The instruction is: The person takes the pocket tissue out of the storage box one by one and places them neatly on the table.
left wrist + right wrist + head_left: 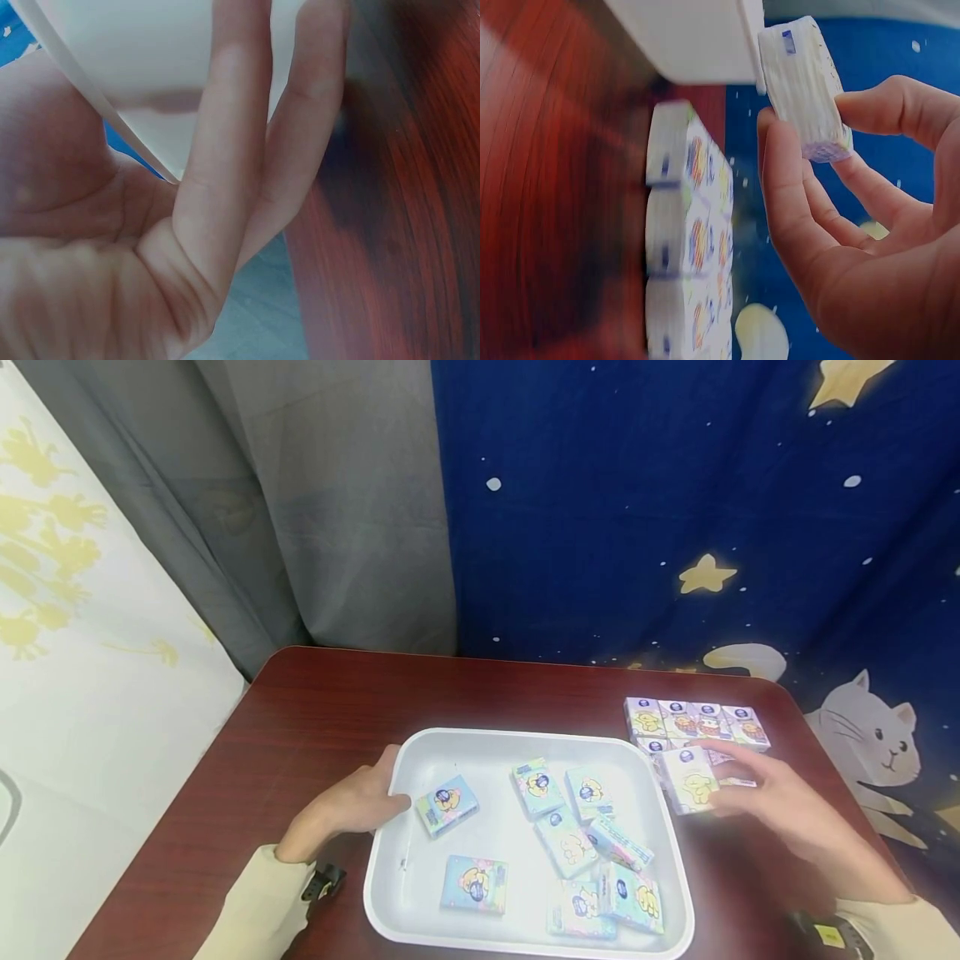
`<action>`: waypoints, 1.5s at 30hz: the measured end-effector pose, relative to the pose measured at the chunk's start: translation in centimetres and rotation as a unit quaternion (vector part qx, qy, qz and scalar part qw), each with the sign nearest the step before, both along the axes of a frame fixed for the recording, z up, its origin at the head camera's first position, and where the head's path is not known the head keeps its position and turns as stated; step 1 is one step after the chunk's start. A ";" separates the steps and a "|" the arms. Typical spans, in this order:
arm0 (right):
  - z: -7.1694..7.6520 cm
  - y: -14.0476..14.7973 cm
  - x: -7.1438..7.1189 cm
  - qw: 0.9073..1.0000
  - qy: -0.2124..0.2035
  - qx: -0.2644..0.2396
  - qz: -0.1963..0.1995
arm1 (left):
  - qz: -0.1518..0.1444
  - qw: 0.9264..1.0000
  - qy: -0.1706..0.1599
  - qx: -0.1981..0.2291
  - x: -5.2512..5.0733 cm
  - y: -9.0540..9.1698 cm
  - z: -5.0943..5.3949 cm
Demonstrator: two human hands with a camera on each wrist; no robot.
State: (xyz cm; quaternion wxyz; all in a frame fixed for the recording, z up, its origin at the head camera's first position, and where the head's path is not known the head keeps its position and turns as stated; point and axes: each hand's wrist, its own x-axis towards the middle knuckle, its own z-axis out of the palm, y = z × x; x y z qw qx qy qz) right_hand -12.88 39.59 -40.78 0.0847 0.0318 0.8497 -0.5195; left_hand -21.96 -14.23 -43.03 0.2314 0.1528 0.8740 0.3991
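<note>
Clearly, one small pack (686, 781) was pinched between the thumb and fingers of the right hand (772, 797). It was held up just beside the right rim of a big white tray (502, 827), but whether the rim was touched by it could not be told. The left side of the tray was gripped by the left hand (356, 797), with the thumb put over the rim and fingers laid along the outside wall. In the tray, eight blue and green packs (474, 885) could be counted. Two were set apart on the left, and six were bunched up on the right, some leaned on others. Close to the tray's far right corner, a neat block of purple packs (697, 722) was lined up on the dark red table (360, 693). Part of its nearer row was hidden by the right hand and the pinched pack. The tray's rim was left standing between that block and the bunched packs. Behind the table, a grey curtain (352, 510) and a blue curtain (570, 527) were hung, the blue one covered with stars and a white cat.
</note>
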 end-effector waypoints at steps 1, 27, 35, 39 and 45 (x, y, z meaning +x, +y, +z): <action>-0.2 0.6 0.1 1.000 0.003 -0.002 -0.005 | 0.000 1.000 -0.001 0.001 0.0 0.0 0.0; -3.7 11.5 -0.4 0.986 -0.052 -0.043 -0.156 | -0.002 1.000 0.000 0.004 0.1 0.0 0.2; -4.9 11.5 -0.7 0.984 -0.067 0.060 -0.156 | -0.002 1.000 0.002 -0.001 0.2 0.1 0.1; -5.0 11.3 -0.9 0.982 -0.064 0.097 -0.151 | -0.002 1.000 0.000 0.001 0.2 0.1 0.3; -4.7 11.2 -1.2 0.975 -0.078 0.142 -0.149 | -0.002 1.000 -0.001 0.001 0.2 0.1 0.3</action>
